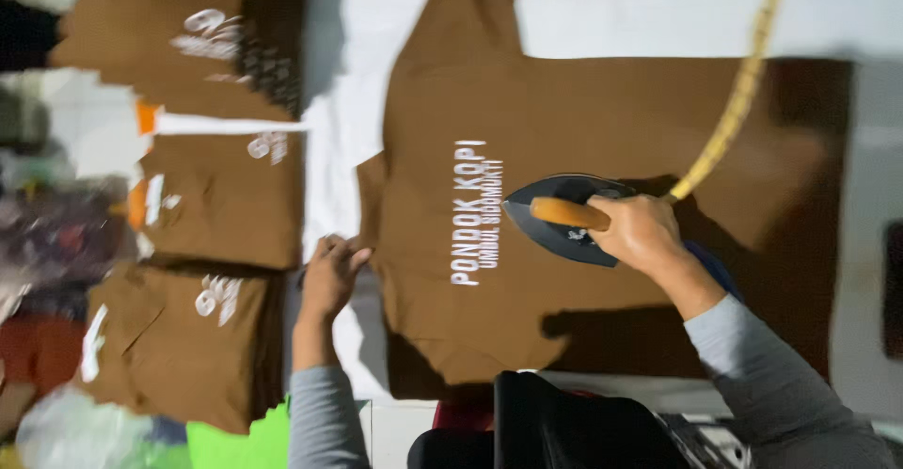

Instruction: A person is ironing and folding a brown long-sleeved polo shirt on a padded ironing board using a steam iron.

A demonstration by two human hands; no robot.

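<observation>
A brown T-shirt with white print lies spread flat on a white cloth-covered surface. My right hand grips the orange handle of a dark clothes iron, which rests on the shirt just right of the print. A yellow braided cord runs from the iron up to the top right. My left hand lies flat, fingers spread, at the shirt's left edge by the collar. Both arms wear grey sleeves.
Three folded brown shirts with white print lie at the left: the top folded shirt, the middle folded shirt and the lower folded shirt. A black object sits at the bottom centre. Colourful bags and clutter fill the far left.
</observation>
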